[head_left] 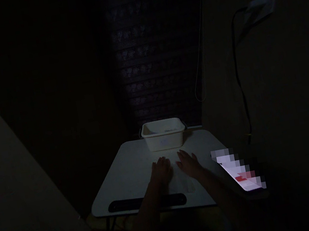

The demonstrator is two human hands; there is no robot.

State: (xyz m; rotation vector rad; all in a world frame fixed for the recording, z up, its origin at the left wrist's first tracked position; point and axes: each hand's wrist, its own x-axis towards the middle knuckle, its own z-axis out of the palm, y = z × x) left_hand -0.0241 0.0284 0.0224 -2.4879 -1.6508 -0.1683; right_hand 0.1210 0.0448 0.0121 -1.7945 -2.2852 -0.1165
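Note:
On the pale table, my left hand [161,170] rests palm down with its fingers stretched forward. Beside it my right hand [189,164] is open, thumb and fingers spread, low over the tabletop. A thin, see-through sheet or bag [181,184], apparently plastic, lies flat between and below the hands. The dim light hides its exact outline and whether the fingers press on it. Neither hand grips anything that I can see. Just beyond the fingertips stands a white plastic tub [164,141] with dark side handles; its contents are hard to make out.
The small folding table [117,177] has a dark slot [128,204] along its near edge. A lit screen [242,171], partly pixelated, lies at the right. A black cable [239,76] hangs down the right wall from an outlet. Dark blinds [140,70] cover the back.

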